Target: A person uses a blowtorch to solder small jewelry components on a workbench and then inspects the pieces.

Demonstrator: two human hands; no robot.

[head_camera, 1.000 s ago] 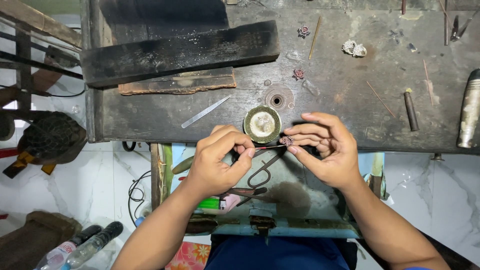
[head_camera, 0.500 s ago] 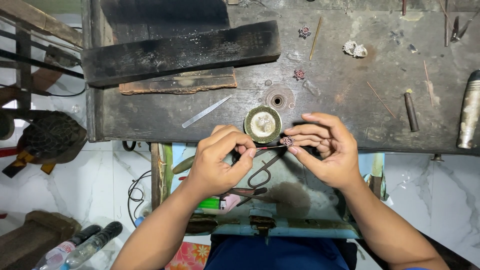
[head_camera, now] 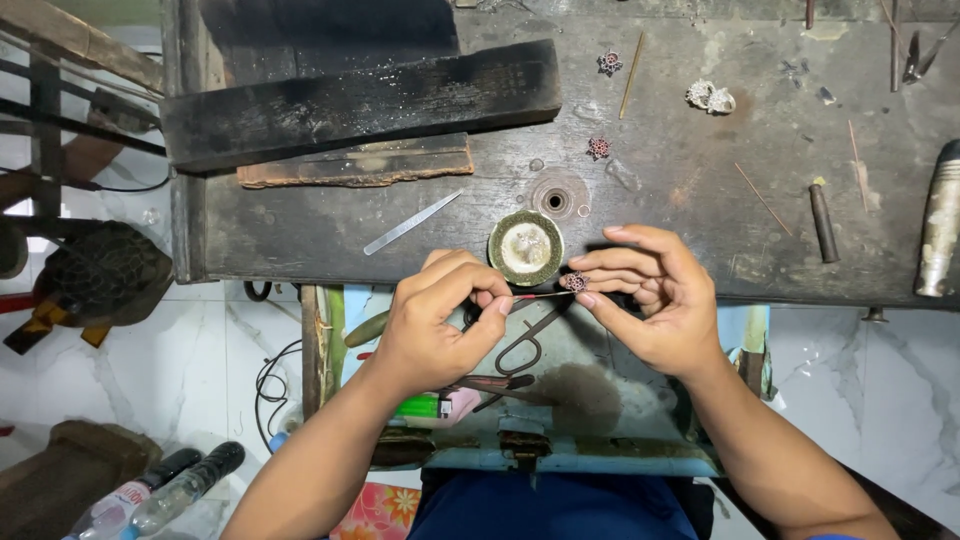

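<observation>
Nothing is shifting since a second ago: your left hand (head_camera: 430, 325) is still pinching the thin red-tipped rod (head_camera: 535, 296), your right hand (head_camera: 655, 300) pinching the small, seemingly filigree ornament (head_camera: 575, 282) at its tip. It is probably light and fragile; keep fingertips on its rim.

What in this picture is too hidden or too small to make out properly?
All in the head view:
- The small flower-shaped piece at the right hand: too small, fingertips cover part of it.
- The thin rod pinched by the left hand: its near end is hidden by fingers.
- The metal cylinder: cut off by the right edge.
- The bottles: cut off by the bottom edge.
</observation>
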